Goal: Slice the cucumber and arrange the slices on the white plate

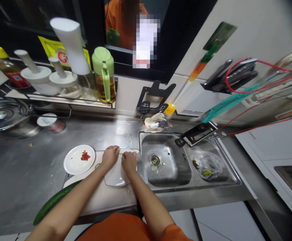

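Observation:
Over the far part of a white square plate [116, 174], my left hand [111, 156] and my right hand [130, 162] are close together with curled fingers. A small pale green piece [121, 154] shows between them; whether either hand grips it I cannot tell. The plate rests on a light cutting board [99, 197]. Beside my left forearm lies a long green cucumber [53, 202], partly covered by the arm. A round white plate [72, 164] with chopped red pieces [85, 156] stands left of my left hand.
On the right is a steel sink [171, 170] with cucumber slices [154, 168] near its drain. A plastic bag [211, 164] of scraps lies in the second basin under the faucet [195, 135]. Behind, a rack holds an oil bottle [103, 75] and seasoning jars [37, 80].

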`<action>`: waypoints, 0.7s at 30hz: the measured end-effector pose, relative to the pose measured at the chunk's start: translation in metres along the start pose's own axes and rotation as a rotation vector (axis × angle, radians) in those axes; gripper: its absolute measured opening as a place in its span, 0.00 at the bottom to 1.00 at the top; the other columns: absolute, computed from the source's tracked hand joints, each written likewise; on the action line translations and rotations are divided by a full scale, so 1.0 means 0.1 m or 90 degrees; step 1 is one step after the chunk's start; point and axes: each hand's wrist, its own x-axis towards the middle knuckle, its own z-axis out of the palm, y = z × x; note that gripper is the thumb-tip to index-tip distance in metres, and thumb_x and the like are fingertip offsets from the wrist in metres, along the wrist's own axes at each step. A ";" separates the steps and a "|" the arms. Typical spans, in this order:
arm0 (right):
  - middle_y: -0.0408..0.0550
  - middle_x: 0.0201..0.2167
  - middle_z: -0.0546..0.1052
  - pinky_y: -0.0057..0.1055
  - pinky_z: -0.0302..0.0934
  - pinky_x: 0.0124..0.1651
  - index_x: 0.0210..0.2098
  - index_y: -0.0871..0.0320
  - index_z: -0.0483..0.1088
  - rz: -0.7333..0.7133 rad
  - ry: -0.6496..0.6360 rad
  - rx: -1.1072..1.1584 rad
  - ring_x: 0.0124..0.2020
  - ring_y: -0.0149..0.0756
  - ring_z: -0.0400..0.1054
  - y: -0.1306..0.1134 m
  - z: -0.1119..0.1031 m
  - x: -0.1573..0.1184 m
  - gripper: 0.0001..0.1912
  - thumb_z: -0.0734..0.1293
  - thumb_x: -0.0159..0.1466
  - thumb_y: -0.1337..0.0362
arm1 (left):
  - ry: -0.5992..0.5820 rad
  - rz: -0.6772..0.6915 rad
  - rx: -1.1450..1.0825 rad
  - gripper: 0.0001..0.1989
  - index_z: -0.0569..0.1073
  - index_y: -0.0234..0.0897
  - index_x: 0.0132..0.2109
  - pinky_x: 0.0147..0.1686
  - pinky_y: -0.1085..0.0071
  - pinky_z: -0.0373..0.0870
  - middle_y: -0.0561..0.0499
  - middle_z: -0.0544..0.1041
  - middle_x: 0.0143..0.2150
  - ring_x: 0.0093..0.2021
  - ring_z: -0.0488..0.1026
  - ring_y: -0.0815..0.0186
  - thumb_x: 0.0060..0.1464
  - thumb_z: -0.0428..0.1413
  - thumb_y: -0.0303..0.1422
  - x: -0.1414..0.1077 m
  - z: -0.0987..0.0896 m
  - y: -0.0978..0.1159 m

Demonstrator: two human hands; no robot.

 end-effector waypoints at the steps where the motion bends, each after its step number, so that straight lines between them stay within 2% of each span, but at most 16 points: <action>1: 0.52 0.37 0.75 0.36 0.52 0.41 0.37 0.55 0.73 0.000 0.001 0.001 0.48 0.46 0.58 0.01 -0.02 -0.02 0.11 0.59 0.63 0.66 | 0.006 -0.002 -0.004 0.13 0.75 0.38 0.44 0.46 0.69 0.63 0.46 0.77 0.41 0.44 0.71 0.62 0.55 0.50 0.32 -0.01 -0.03 -0.01; 5: 0.52 0.36 0.75 0.34 0.51 0.40 0.37 0.54 0.75 0.006 0.013 0.016 0.47 0.44 0.59 0.07 -0.10 -0.15 0.12 0.59 0.63 0.67 | 0.051 0.001 0.001 0.14 0.76 0.38 0.44 0.46 0.70 0.64 0.46 0.77 0.42 0.43 0.72 0.61 0.55 0.49 0.33 -0.14 -0.28 -0.15; 8: 0.51 0.36 0.76 0.33 0.50 0.39 0.35 0.54 0.75 0.007 0.011 0.020 0.47 0.43 0.60 0.14 -0.13 -0.28 0.11 0.60 0.62 0.67 | 0.087 -0.027 0.028 0.14 0.76 0.39 0.44 0.45 0.70 0.64 0.47 0.77 0.43 0.43 0.72 0.61 0.55 0.48 0.34 -0.35 -0.54 -0.37; 11: 0.50 0.36 0.76 0.32 0.50 0.39 0.35 0.54 0.75 -0.006 -0.002 0.009 0.46 0.43 0.60 0.19 -0.12 -0.43 0.11 0.61 0.62 0.66 | 0.077 -0.066 0.072 0.14 0.76 0.40 0.43 0.44 0.70 0.64 0.47 0.77 0.44 0.43 0.72 0.60 0.53 0.49 0.35 -0.62 -0.71 -0.58; 13: 0.49 0.36 0.76 0.32 0.50 0.38 0.35 0.54 0.75 -0.018 -0.008 0.000 0.46 0.43 0.60 0.21 -0.09 -0.52 0.10 0.61 0.62 0.66 | 0.047 -0.092 0.101 0.14 0.76 0.40 0.44 0.43 0.69 0.64 0.46 0.77 0.45 0.43 0.73 0.59 0.53 0.50 0.37 -0.78 -0.74 -0.66; 16: 0.48 0.36 0.76 0.32 0.49 0.37 0.35 0.53 0.75 -0.031 -0.010 -0.012 0.45 0.43 0.60 0.22 -0.05 -0.64 0.10 0.61 0.62 0.67 | -0.008 -0.109 0.144 0.15 0.76 0.41 0.44 0.40 0.69 0.64 0.45 0.77 0.43 0.42 0.73 0.58 0.55 0.48 0.37 -0.94 -0.68 -0.68; 21: 0.48 0.35 0.76 0.31 0.49 0.35 0.34 0.53 0.74 -0.049 -0.022 -0.031 0.44 0.42 0.61 0.20 0.00 -0.75 0.09 0.62 0.62 0.66 | -0.051 -0.101 0.187 0.16 0.73 0.42 0.48 0.36 0.70 0.63 0.44 0.75 0.44 0.41 0.72 0.60 0.57 0.45 0.34 -0.98 -0.57 -0.57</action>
